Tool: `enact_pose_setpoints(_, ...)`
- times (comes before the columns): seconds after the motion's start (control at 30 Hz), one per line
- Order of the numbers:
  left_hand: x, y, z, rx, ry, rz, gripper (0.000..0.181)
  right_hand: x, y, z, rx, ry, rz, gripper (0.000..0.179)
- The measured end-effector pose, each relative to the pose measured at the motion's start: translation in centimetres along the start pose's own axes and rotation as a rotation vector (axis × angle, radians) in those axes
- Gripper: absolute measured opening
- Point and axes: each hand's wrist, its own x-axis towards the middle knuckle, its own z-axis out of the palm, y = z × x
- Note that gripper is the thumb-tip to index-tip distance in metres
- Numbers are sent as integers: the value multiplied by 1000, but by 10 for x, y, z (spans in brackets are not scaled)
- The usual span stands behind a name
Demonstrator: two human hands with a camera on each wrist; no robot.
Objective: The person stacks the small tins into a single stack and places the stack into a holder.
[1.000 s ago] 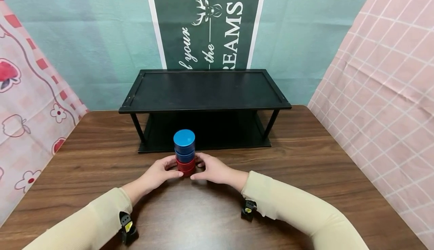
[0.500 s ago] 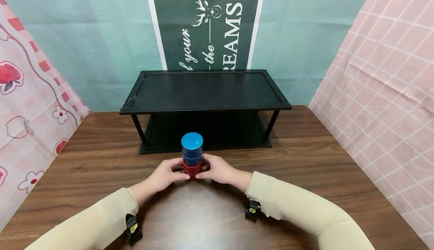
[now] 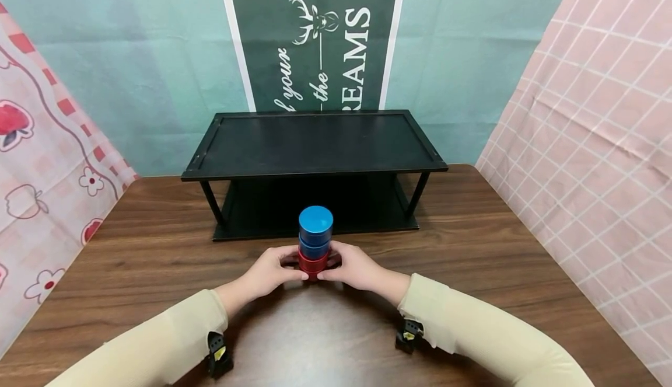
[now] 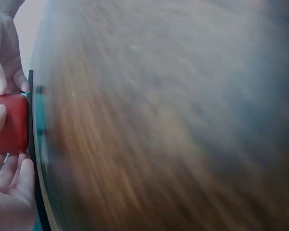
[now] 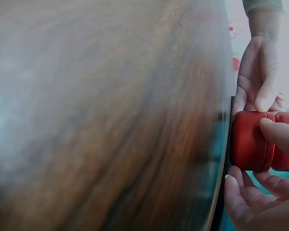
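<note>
A blue round tin [image 3: 315, 223] is stacked upright on a red round tin [image 3: 312, 265], just in front of the black rack. My left hand [image 3: 266, 274] holds the red tin from the left, thumb at the near side and fingers behind. From the right, my right hand [image 3: 363, 268] grips the same tin, its thumb tip close to the left one. The left wrist view shows the red tin [image 4: 15, 124] at the left edge between both hands. A seam runs round the red tin [image 5: 249, 141] in the right wrist view, where the thumb presses on its side.
A black two-level rack [image 3: 315, 145] stands at the back of the brown wooden table [image 3: 157, 258]. Behind it hangs a green cloth [image 3: 157, 72] with white lettering. Patterned pink cloths flank the table: apples and flowers on the left cloth [image 3: 47, 200], a grid on the right cloth [image 3: 593, 142].
Both hands have moved to the right with the stacked tins, along the front of the rack. The right thumb has closed in against the red tin.
</note>
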Motion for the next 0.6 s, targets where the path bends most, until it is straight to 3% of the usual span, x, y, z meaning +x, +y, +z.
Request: enact_pose_setpoints(0.6, 16, 19, 12, -39, 7, 0, 52, -21, -4, -22, -3, 53, -21, 49)
